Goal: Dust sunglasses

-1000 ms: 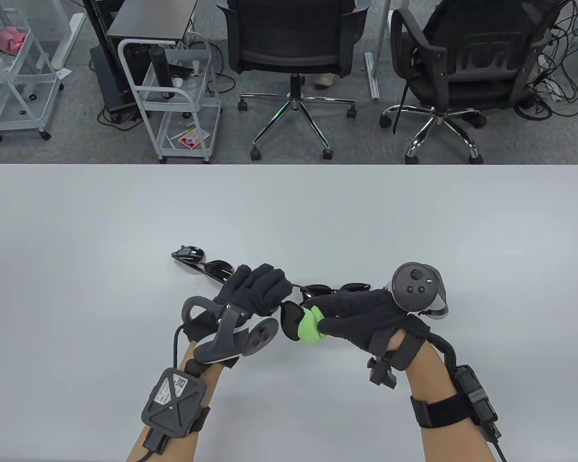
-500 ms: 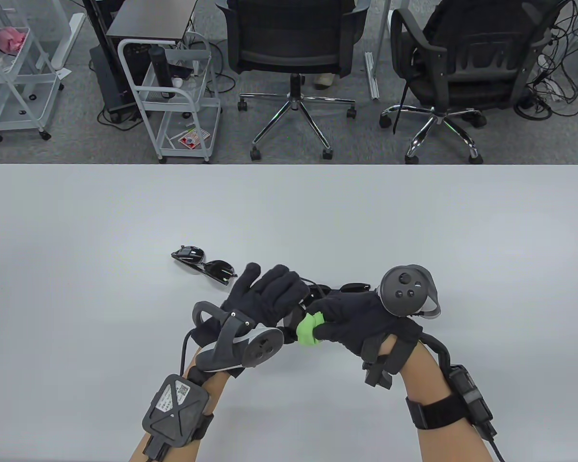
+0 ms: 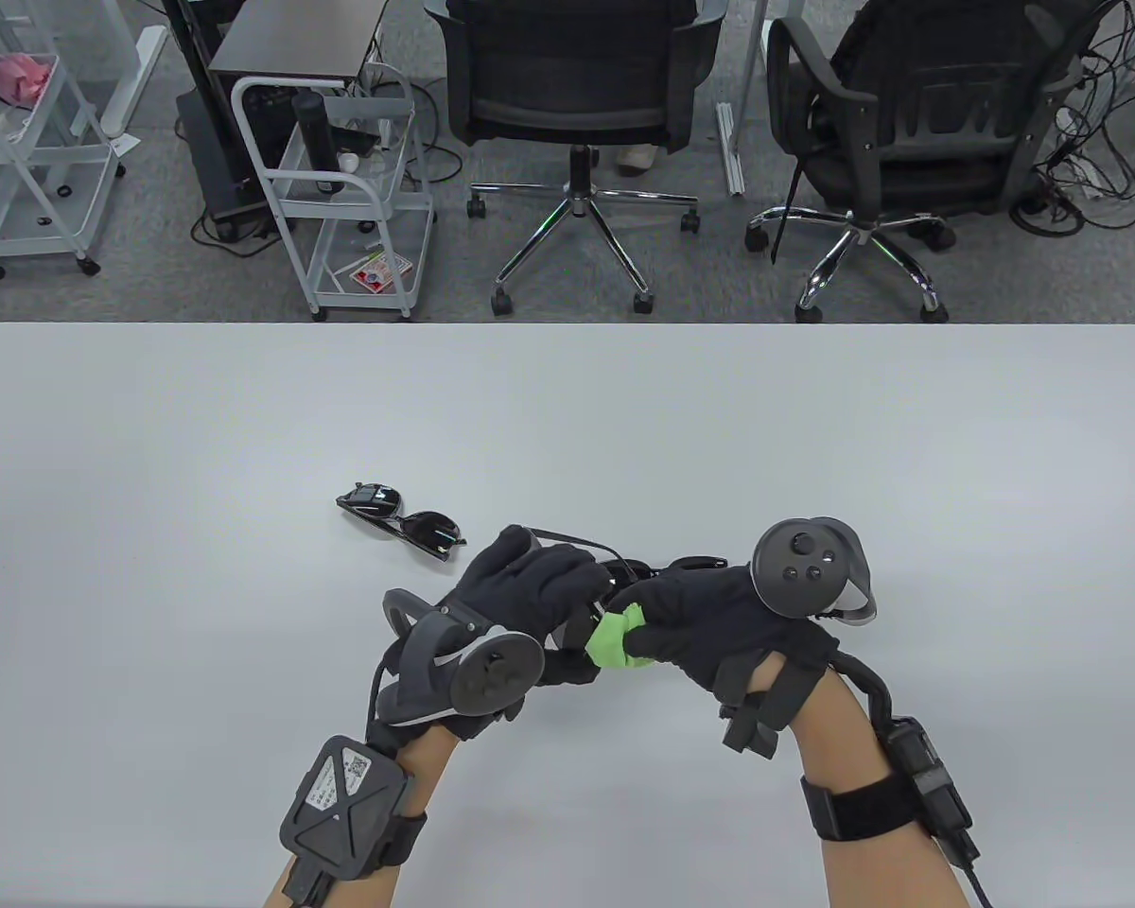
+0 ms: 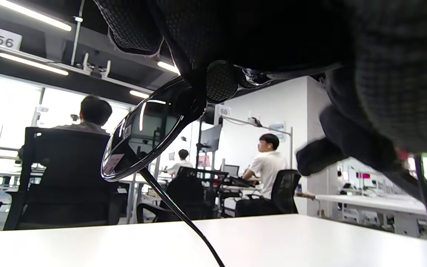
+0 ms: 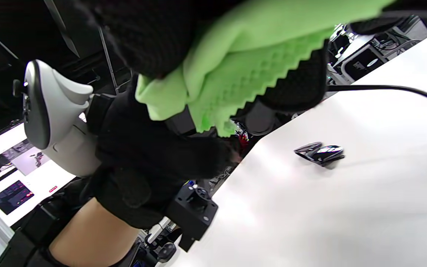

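Two gloved hands cleaning a pair of sunglasses with a green cloth, lower centre of the table view.

The left hand (image 3: 530,591) grips the held sunglasses (image 4: 143,137) above the white table (image 3: 813,426), fingers curled round the frame. The right hand (image 3: 709,619) pinches a bunched green cloth (image 3: 615,643) against them. A second pair of sunglasses (image 3: 402,523) lies folded on the table, just up-left of the hands.

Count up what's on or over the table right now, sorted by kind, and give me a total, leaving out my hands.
Sunglasses: 3, one pair held up in the left hand, a folded pair lying on the table, and another pair partly hidden behind the right hand.
Green cloth: 1, pinched in the right hand.
Total: 4
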`<state>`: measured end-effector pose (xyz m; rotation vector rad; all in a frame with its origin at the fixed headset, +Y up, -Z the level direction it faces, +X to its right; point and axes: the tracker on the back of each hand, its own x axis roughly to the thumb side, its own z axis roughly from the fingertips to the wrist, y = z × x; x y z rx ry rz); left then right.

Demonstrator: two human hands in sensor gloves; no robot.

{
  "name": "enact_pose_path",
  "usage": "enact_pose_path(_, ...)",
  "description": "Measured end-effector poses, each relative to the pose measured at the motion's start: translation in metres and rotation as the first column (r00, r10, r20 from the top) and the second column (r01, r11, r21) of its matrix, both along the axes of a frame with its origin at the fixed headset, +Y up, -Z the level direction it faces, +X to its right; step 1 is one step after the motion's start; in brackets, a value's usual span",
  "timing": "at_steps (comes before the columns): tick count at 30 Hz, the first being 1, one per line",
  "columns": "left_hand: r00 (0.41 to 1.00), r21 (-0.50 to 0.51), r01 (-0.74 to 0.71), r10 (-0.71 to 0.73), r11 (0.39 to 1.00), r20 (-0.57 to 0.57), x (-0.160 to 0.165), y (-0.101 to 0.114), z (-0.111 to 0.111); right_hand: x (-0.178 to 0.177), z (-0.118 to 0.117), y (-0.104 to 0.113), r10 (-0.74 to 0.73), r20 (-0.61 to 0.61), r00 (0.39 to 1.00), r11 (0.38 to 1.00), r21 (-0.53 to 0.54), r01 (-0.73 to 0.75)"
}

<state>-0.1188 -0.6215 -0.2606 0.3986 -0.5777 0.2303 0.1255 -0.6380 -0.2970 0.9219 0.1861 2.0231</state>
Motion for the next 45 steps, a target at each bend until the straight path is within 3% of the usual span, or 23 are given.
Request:
enact_pose_path(13, 0.989, -0.065, -0.114, 0.107, 0.991, -0.103, -0.036, -0.004, -0.019, 0.036, -0.017, -0.030, -0.122, 0.090, 0.988, 0.981, -0.143, 0.134)
enact_pose_path(20, 0.996, -0.008, -0.050, 0.049, 0.999, -0.071, -0.023, 0.001, -0.010, 0.035, -0.016, -0.030, -0.079, 0.111, 0.991, 0.988, -0.124, 0.092)
enact_pose_path(25, 0.998, 0.021, 0.066, -0.066, 0.998, -0.025, -0.002, -0.003, -0.003, 0.002, -0.006, -0.017, -0.006, 0.013, 1.000, 0.998, -0.069, 0.007)
enact_pose_path(30, 0.983, 0.100, 0.181, -0.181, 0.978, -0.011, 0.021, -0.008, 0.010, -0.017, 0.003, -0.008, -0.072, 0.001, 0.997, 0.997, -0.032, 0.072)
enact_pose_path(33, 0.974, 0.131, 0.224, -0.219, 0.966, -0.051, 0.022, -0.008, 0.010, -0.016, 0.002, -0.008, -0.038, 0.035, 0.999, 0.999, 0.017, 0.038)
enact_pose_path(37, 0.991, 0.067, 0.128, -0.125, 0.990, -0.041, 0.013, -0.004, 0.004, -0.012, -0.002, -0.008, -0.100, 0.038, 0.994, 0.995, -0.003, 0.100)
enact_pose_path(40, 0.994, 0.061, 0.085, -0.080, 0.995, -0.079, 0.000, -0.001, -0.001, 0.002, -0.006, -0.012, -0.045, 0.096, 0.994, 0.999, 0.021, 0.043)
enact_pose_path(45, 0.989, -0.016, -0.087, 0.085, 0.996, -0.125, -0.028, 0.000, -0.012, 0.033, -0.014, -0.022, -0.098, 0.189, 0.977, 0.994, -0.029, 0.106)
